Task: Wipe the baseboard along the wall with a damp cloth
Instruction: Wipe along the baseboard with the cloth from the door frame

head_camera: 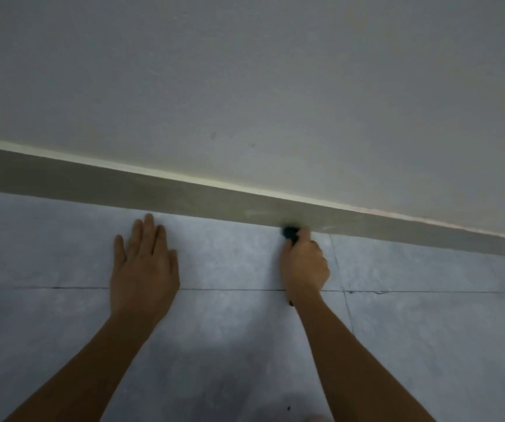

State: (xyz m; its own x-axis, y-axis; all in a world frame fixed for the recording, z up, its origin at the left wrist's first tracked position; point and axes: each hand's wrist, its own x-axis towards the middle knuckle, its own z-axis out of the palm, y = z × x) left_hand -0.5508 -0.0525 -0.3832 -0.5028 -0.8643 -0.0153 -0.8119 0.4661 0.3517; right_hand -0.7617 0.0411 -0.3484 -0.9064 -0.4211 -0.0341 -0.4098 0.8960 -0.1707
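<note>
Kneeling close to the wall (275,71), as the head view suggests, the person is working low along the baseboard (123,184), which is running as a grey-brown band from the left edge down towards the right edge, between the pale wall above and the tiled floor (245,345) below.

The right hand (304,263) is curling its fingers round a small dark cloth (290,231), bunched tight, and is pressing that bundle against the lower part of the baseboard, just where the board is meeting the floor. Only a dark lump of the cloth is showing past the knuckles; whether it is damp is not possible to tell here. The left hand (143,263) is lying flat on the floor with fingers straight and slightly spread, holding nothing, its fingertips pointing at the baseboard and stopping just short of it. It appears to be bracing the person's weight.

As for progress, the wiping is plainly under way, with the cloth in contact with the board. Faint pale streaks are showing on the board just left and right of the cloth, though whether they are wet marks or scuffs is unclear. No clear difference in cleanness is showing between the stretches on either side, so how much is done is hard to judge; long runs of board are extending both ways from the cloth.
</note>
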